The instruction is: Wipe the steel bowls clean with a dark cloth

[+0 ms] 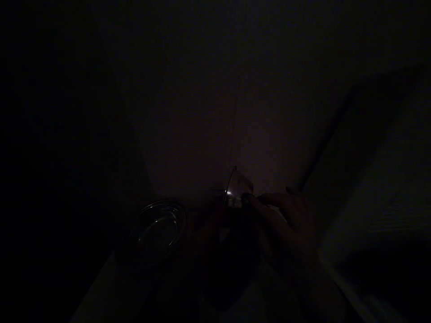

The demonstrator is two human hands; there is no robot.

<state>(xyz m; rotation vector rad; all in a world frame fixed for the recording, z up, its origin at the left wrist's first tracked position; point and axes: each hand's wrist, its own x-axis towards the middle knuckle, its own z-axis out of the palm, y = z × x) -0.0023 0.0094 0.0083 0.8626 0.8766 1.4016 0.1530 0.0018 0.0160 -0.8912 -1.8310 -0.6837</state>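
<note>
The scene is very dark. My right hand (286, 220) reaches in from the lower right, and its fingers are curled round a small shiny metal cup (237, 190) that is tilted on its side. My left hand (205, 220) shows only faintly just left of the cup; it seems to touch the cup, but its fingers are lost in the dark. A dark shape (232, 260) that I cannot make out lies below the cup, between my hands.
A shiny metal bowl (156, 233) sits to the left of my hands on a pale surface (111, 291). A plain wall (218, 89) rises behind. A dim pale slanted surface (380, 188) fills the right side.
</note>
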